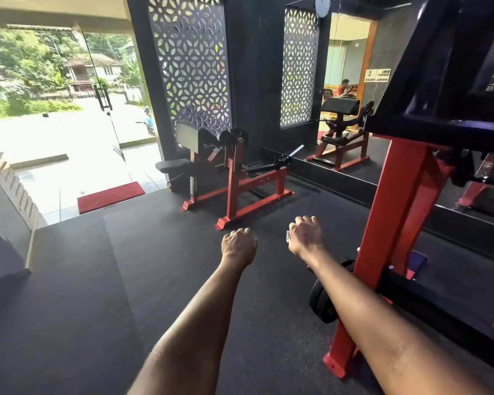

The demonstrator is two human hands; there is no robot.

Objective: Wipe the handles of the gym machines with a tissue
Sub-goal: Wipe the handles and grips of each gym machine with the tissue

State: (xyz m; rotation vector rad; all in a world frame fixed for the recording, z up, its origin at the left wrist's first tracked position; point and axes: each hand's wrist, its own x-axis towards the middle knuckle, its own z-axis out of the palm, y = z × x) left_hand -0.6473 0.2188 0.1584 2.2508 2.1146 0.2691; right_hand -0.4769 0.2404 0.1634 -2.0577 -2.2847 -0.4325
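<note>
While dark rubber flooring (97, 295) filled the lower frame, a red-framed machine (234, 172) stood centre. Left hand (238, 246) was fisted, empty. Right hand (305, 238) gripped a crumpled white tissue (288, 236), mid-frame.

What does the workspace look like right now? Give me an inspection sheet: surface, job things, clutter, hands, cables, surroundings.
Surface: dark rubber floor, red doormat at the entrance.
Job's things: white tissue bunched in the right hand; red-framed bench machine ahead, red machine frame at right; no handle being wiped.
Clutter: black weight plates at the near frame's base.
Hands: left hand fisted, holding nothing; both held out over the floor.
Cables: nothing seen.
Surroundings: patterned screen, wall mirror, open glass door to a yard.
</note>
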